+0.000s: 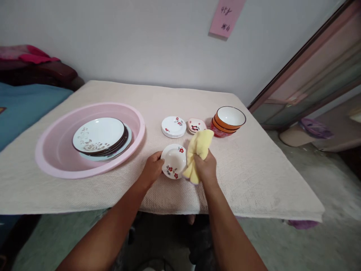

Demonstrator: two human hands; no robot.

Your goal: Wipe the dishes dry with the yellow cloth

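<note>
My left hand pinches the left rim of a small white plate with red flowers, its face tilted up toward me above the near part of the table. A bunched yellow cloth is gripped in my right hand, just beside the plate's right edge; whether cloth and plate touch I cannot tell. Behind the plate sits a stack of matching flowered plates. To the right of that stack are small square dishes with a red and black print, partly hidden by the cloth.
On the left, a pink basin holds a stack of larger plates. Orange and red bowls are stacked at the right. A cream cloth covers the table, which meets the wall behind. A bin stands on the floor at right.
</note>
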